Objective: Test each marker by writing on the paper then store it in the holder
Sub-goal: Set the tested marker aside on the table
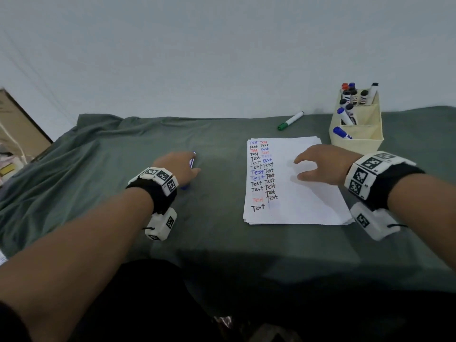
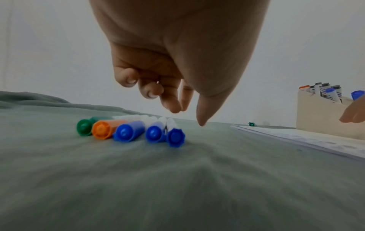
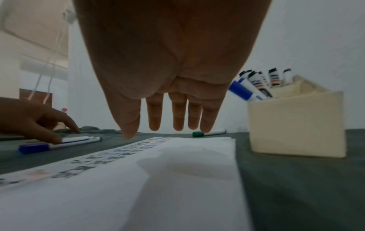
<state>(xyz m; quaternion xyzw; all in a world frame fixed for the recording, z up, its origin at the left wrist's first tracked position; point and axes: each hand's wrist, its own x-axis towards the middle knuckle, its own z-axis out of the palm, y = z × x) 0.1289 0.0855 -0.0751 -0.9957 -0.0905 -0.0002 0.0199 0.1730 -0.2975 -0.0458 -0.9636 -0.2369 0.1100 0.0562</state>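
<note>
Markers lie capped in a row on the green-draped surface at about 9 o'clock from the paper: one green, one orange and three blue, caps toward the left wrist camera; the left hand hangs over them with fingers loosely bent and thumb pointing down, and from the right wrist view a fingertip seems to touch the nearest blue marker, though no grip shows; the stack of white paper lies right of centre, its left side filled with two columns of "Test" in black, red and blue; the right hand is spread flat above the sheet's upper right part, fingers straight, holding nothing; the cream holder stands at 1 o'clock from the paper, just beside its corner, with capped markers leaning in its compartments; a lone green-capped marker lies at 12 o'clock, near the wall.
</note>
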